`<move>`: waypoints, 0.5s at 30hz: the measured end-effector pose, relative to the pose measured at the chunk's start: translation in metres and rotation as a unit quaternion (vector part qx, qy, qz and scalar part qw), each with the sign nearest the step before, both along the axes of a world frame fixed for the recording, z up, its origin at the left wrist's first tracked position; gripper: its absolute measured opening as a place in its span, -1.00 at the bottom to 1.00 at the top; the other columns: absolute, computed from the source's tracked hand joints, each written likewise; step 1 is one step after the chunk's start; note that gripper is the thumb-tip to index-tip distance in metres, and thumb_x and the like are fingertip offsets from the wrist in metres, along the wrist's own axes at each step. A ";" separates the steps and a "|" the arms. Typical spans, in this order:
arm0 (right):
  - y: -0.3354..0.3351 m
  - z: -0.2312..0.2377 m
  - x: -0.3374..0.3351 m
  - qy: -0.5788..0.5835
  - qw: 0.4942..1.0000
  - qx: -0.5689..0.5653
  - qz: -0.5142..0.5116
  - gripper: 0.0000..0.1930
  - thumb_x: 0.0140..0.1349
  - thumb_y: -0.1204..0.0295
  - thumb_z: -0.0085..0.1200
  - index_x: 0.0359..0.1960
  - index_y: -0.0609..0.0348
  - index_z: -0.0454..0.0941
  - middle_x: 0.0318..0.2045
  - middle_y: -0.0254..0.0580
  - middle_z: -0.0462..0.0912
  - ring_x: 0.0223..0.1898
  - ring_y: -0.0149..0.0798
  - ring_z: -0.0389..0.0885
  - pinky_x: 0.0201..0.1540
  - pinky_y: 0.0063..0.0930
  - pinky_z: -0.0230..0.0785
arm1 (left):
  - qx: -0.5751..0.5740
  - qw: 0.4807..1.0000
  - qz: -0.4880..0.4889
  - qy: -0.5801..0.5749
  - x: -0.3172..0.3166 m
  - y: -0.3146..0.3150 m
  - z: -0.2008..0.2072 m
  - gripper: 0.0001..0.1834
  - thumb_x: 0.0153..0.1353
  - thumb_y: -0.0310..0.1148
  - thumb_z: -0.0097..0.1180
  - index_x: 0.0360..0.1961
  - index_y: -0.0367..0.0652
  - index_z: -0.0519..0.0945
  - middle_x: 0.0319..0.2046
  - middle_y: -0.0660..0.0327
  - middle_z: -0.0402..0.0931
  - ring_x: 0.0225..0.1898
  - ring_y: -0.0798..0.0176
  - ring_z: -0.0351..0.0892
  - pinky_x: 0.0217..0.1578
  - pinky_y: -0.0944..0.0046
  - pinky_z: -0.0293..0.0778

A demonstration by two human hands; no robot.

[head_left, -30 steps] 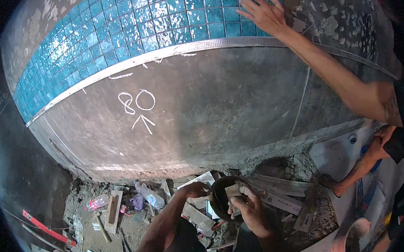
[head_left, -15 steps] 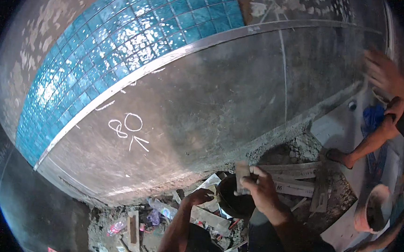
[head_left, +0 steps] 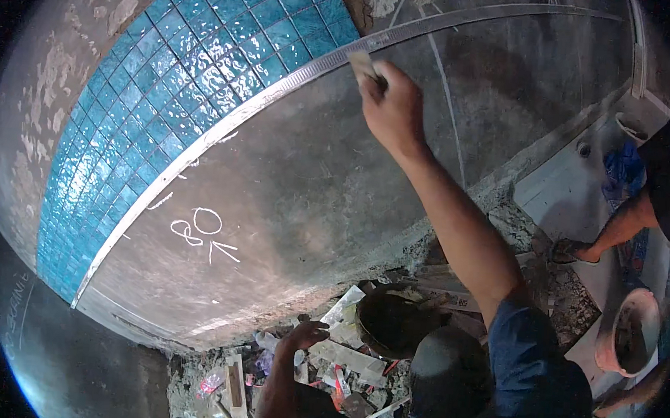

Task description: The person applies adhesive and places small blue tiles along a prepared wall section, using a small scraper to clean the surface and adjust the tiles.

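Observation:
My right hand (head_left: 395,108) is raised on an outstretched arm and grips a small flat pale piece, like a scraper (head_left: 358,60). The piece is close to the light edging strip (head_left: 297,78) under the blue tiles (head_left: 181,82); whether it touches, I cannot tell. Its handle end is hidden in my fist. Low down near the wall's foot, my left hand (head_left: 309,334) hangs with bent fingers slightly apart, nothing seen in it. Just to its right stands a dark bucket (head_left: 365,331) with stuff inside.
The curved grey wall (head_left: 329,185) bears chalk marks. Rubble, board offcuts (head_left: 348,357) and a wooden piece (head_left: 237,385) litter the ground. At right are a pinkish bucket (head_left: 610,345), a blue bag (head_left: 623,165) and another person's leg (head_left: 625,229) with a sandalled foot.
My right hand has risen from above the dark bucket to the edging strip, carrying the flat piece. My left hand has shifted slightly left. At right, the other person's reaching hand has left the view.

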State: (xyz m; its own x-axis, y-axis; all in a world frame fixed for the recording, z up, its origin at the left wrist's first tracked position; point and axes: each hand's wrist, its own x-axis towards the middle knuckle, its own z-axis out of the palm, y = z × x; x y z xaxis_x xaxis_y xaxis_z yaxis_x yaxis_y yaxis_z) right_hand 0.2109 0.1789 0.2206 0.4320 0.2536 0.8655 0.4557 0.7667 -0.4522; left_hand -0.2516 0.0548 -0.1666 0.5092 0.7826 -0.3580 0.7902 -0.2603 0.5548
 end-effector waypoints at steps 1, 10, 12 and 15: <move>0.017 0.011 0.007 -0.001 1.000 0.000 -0.019 -0.86 0.30 0.43 0.21 -0.31 0.26 0.57 -0.40 0.16 0.65 -0.30 0.28 0.66 -0.28 -0.04 0.45 | -0.106 0.987 0.111 -0.049 0.009 -0.002 0.011 -0.52 0.37 -0.08 0.26 0.20 -0.12 0.63 -0.03 0.09 0.74 0.03 0.07 0.72 0.06 0.09 0.62; 0.081 0.041 -0.001 0.061 0.996 -0.032 -0.064 -0.83 0.25 0.44 0.17 -0.21 0.29 0.60 -0.28 0.21 0.67 -0.13 0.31 0.65 -0.09 0.10 0.44 | -0.071 0.991 0.063 -0.093 -0.058 -0.030 -0.002 -0.67 0.37 -0.38 0.25 0.12 -0.22 0.65 0.07 0.03 0.68 -0.02 0.18 0.69 -0.01 0.14 0.63; 0.081 0.033 -0.004 0.063 0.996 -0.052 -0.023 -0.85 0.23 0.49 0.15 -0.21 0.29 0.56 -0.26 0.21 0.66 -0.11 0.32 0.64 -0.08 0.10 0.43 | -0.132 0.968 0.154 -0.149 -0.065 -0.032 -0.018 -0.72 0.35 -0.41 0.26 0.06 -0.17 0.68 0.00 0.08 0.70 -0.04 0.20 0.68 -0.01 0.17 0.61; 0.090 0.027 -0.002 0.069 0.998 -0.003 -0.011 -0.86 0.21 0.51 0.18 -0.22 0.29 0.56 -0.27 0.19 0.67 -0.12 0.31 0.64 -0.09 0.10 0.43 | 0.079 0.987 -0.035 -0.136 -0.071 -0.031 -0.032 -0.73 0.35 -0.32 0.28 0.04 -0.09 0.72 -0.09 0.05 0.71 -0.12 0.22 0.69 -0.09 0.15 0.61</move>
State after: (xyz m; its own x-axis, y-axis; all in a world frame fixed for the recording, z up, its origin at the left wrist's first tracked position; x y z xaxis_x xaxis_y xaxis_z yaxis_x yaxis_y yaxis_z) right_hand 0.2086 0.2685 0.2478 0.5528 0.2487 0.7953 0.4044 0.7544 -0.5171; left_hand -0.3224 0.0236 -0.1985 0.6250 0.7769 -0.0766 0.5940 -0.4097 0.6923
